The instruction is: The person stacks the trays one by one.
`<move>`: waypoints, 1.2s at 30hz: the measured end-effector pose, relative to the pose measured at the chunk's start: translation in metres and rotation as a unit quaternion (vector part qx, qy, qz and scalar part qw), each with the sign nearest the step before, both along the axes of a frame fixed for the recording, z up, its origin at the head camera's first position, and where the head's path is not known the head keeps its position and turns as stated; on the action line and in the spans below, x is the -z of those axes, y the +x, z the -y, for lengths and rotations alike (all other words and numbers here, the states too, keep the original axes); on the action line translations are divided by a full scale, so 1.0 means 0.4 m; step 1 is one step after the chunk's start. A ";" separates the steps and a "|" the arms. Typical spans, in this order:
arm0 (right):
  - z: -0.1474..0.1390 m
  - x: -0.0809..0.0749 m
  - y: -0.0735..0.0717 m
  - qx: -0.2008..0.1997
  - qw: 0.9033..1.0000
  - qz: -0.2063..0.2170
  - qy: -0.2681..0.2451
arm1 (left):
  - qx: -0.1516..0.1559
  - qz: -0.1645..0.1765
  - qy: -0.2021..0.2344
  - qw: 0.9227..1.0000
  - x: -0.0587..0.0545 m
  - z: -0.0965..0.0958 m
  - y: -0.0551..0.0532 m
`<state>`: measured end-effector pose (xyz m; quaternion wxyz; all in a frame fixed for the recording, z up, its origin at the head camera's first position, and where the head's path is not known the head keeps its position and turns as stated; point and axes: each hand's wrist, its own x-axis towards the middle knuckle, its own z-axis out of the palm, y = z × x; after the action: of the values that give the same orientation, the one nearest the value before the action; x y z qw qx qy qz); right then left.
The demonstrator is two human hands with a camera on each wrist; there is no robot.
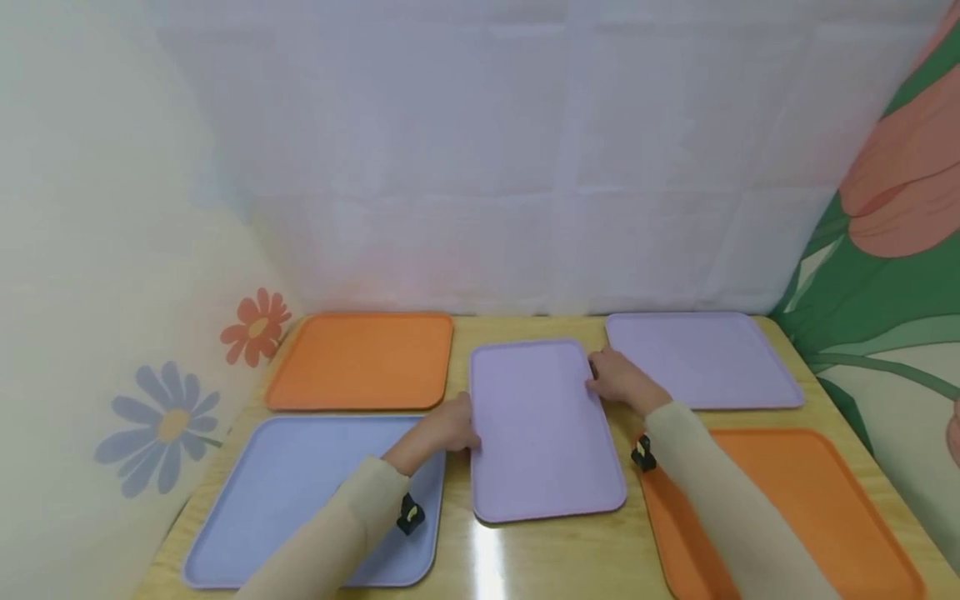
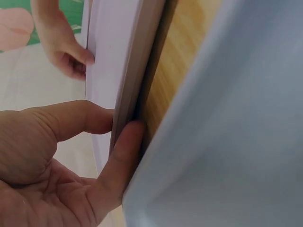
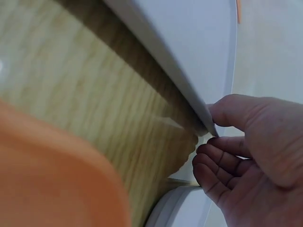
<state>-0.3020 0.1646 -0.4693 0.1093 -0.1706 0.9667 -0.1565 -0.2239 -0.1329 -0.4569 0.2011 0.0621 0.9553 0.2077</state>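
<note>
- left hand [image 1: 453, 423] and right hand [image 1: 617, 377], nearly closed, pinch the middle purple tray [image 1: 543, 429] by opposite rims.
- it looks light, stiff, maybe slippery; the rims seem best to hold.

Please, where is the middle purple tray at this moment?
In the head view, the middle purple tray is near the centre, held by the left hand and right hand, between the blue tray and the near orange tray.

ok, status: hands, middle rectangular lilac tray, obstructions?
Left hand, right hand: each pinching a long edge. Middle lilac tray: held between them, no objects on top. Rectangular blue tray close by, left.
</note>
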 end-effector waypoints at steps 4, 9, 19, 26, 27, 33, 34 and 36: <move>-0.001 0.001 0.012 0.008 1.000 -0.005 -0.001 | -0.009 0.025 0.031 0.999 0.001 0.004 -0.011; 0.000 0.002 0.022 0.015 1.000 -0.024 -0.005 | -0.020 0.050 0.057 0.997 -0.001 0.005 -0.017; -0.079 -0.046 0.069 0.024 0.995 -0.023 -0.091 | -0.022 0.067 0.068 0.995 0.010 0.009 -0.033; -0.206 -0.069 0.119 -0.020 0.993 -0.039 -0.108 | -0.026 0.080 0.084 0.993 0.018 0.014 -0.037; -0.225 -0.074 0.126 -0.024 0.993 -0.039 -0.108 | -0.026 0.082 0.084 0.993 0.018 0.014 -0.037; -0.334 -0.097 0.168 -0.017 0.994 -0.037 -0.100 | -0.026 0.080 0.103 0.991 0.014 0.016 -0.035; -0.349 -0.100 0.176 -0.017 0.994 -0.038 -0.098 | -0.026 0.080 0.107 0.991 0.013 0.016 -0.035; -0.379 -0.101 0.192 -0.018 0.995 -0.040 -0.092 | -0.024 0.080 0.110 0.990 0.013 0.016 -0.035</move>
<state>-0.2253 0.3161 -0.4290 0.0570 -0.2036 0.9485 -0.2359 -0.2379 -0.1393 -0.4620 0.2638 0.0446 0.9085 0.3210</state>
